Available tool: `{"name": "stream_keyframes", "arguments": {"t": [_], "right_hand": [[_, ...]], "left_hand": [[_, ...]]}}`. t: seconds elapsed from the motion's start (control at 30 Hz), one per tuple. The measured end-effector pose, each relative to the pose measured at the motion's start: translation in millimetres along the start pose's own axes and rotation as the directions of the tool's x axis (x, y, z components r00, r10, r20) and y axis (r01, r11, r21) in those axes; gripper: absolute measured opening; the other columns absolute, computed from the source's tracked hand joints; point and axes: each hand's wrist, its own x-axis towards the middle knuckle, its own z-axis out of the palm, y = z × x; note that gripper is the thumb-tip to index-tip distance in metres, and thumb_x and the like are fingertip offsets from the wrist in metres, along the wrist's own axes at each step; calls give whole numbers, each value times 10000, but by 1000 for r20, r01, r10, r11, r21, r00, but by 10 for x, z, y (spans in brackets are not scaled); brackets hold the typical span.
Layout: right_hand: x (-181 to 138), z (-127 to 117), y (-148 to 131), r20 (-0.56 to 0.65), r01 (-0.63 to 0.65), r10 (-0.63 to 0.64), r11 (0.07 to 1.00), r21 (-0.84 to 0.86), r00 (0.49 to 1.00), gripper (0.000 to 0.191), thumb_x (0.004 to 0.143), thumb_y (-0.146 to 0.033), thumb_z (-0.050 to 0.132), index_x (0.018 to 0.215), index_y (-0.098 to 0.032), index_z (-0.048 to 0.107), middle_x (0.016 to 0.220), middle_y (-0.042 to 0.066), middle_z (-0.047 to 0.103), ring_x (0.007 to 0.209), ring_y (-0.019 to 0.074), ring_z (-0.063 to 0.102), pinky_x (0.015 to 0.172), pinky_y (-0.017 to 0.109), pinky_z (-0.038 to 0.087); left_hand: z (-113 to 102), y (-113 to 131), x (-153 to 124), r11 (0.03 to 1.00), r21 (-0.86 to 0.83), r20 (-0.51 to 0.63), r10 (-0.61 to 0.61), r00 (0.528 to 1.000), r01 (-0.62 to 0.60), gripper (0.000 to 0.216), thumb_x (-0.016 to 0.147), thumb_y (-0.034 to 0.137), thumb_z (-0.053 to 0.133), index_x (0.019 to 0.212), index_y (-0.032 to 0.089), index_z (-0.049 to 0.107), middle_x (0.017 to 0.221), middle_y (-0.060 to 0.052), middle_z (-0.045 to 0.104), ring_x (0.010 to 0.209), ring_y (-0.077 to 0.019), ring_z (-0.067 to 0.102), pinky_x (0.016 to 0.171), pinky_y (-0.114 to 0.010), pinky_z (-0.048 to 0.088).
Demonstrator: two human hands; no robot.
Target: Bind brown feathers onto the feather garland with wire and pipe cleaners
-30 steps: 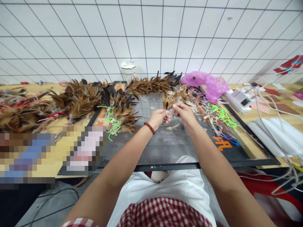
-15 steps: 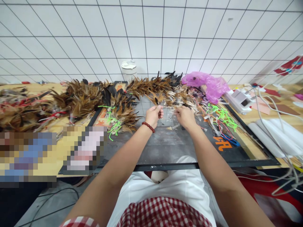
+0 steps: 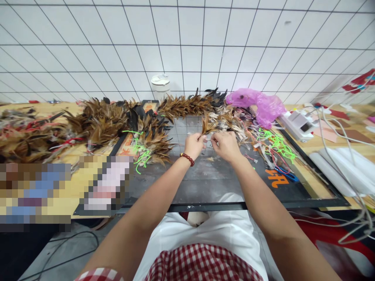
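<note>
My left hand [image 3: 195, 146], with a dark red bead bracelet at its wrist, is closed in a pinch on a small bunch of brown feathers [image 3: 207, 125] that points up and away from me. Close to its right, my right hand [image 3: 226, 145] is also closed, fingertips together; what they pinch is too small to make out. Just beyond the right hand lies a loose pile of brown and whitish feathers [image 3: 231, 121]. Both hands are above a dark glossy board [image 3: 187, 183] strewn with bits of fluff.
Bundles of brown feathers [image 3: 98, 121] tied with green strings [image 3: 142, 156] lie left. A feather garland [image 3: 184, 106] stretches along the back, near a white lidded cup [image 3: 161, 86]. To the right are a pink plastic bag [image 3: 258, 103], green cords [image 3: 277, 144], blue-handled scissors [image 3: 288, 175] and white cables [image 3: 345, 168].
My left hand has moved right with the feathers, and my right hand has come slightly left, so they are closer together. The feather tips now stand farther right.
</note>
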Motion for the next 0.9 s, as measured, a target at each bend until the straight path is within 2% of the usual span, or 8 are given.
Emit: {"name": "stream_keyframes", "arguments": {"t": [0.2, 0.3, 0.37, 0.5, 0.57, 0.67, 0.77, 0.9], "right_hand": [[7, 15, 5, -12, 27, -27, 1000, 1, 1000, 190, 905, -262, 459, 856, -175, 621, 884, 83, 700, 852, 213, 558, 803, 348, 243], [18, 26, 14, -8, 4, -4, 1000, -19, 1000, 205, 905, -272, 454, 862, -165, 624, 911, 109, 694, 882, 234, 554, 808, 357, 254], [23, 47, 39, -4, -28, 28, 999, -15, 1000, 219, 906, -261, 437, 905, -163, 633, 952, 126, 691, 923, 252, 548, 807, 361, 267], [21, 125, 151, -10, -160, 161, 987, 27, 987, 390, 807, -107, 441, 1153, -176, 608, 1173, 137, 656, 1107, 277, 503, 863, 385, 281], [22, 150, 206, 37, -205, 203, 976, 78, 979, 488, 735, -61, 458, 1175, -203, 615, 1123, 106, 687, 1098, 269, 521, 899, 405, 276], [30, 136, 237, 13, -279, 280, 951, 135, 960, 452, 744, -60, 439, 1108, -213, 659, 976, 85, 722, 1012, 258, 563, 904, 417, 282], [28, 94, 226, -94, -307, 315, 947, 95, 944, 400, 807, -93, 420, 1095, -212, 670, 1084, 102, 692, 1057, 271, 534, 903, 425, 281], [5, 100, 240, -95, -267, 270, 963, 38, 958, 319, 867, -199, 450, 1069, -236, 694, 1081, 104, 676, 1035, 283, 508, 880, 425, 284]], "left_hand": [[-9, -25, -12, 990, 127, 91, 46, 995, -57, 227, 812, 203, 569, 588, 170, 579, 555, 1, 594, 447, -100, 527, 474, -211, 372], [-19, 4, -44, 978, 188, 166, 55, 985, -87, 274, 800, 189, 579, 527, 174, 559, 456, 13, 524, 425, -101, 492, 471, -208, 354], [-24, 10, -48, 973, 204, 159, 79, 984, -111, 278, 782, 170, 595, 508, 173, 548, 432, 19, 499, 416, -92, 468, 465, -201, 336], [-24, 16, -9, 997, 77, 21, 27, 999, -29, 198, 793, 155, 573, 596, 168, 570, 513, 25, 539, 417, -83, 485, 442, -195, 336], [-24, 40, 7, 999, -19, -25, -33, 999, 32, 176, 812, 156, 552, 637, 162, 572, 529, 29, 538, 411, -79, 491, 430, -193, 343], [-31, 97, 2, 988, -139, -72, -72, 995, 62, 167, 824, 162, 551, 658, 148, 563, 529, 38, 523, 401, -62, 483, 420, -182, 349], [-40, 143, -17, 971, -232, -98, -83, 992, 58, 139, 828, 173, 564, 695, 137, 579, 530, 44, 518, 399, -51, 482, 418, -173, 354], [-45, 173, -27, 949, -306, -115, -122, 986, 82, 122, 831, 186, 573, 722, 131, 585, 538, 47, 516, 404, -46, 484, 417, -169, 355]]}}
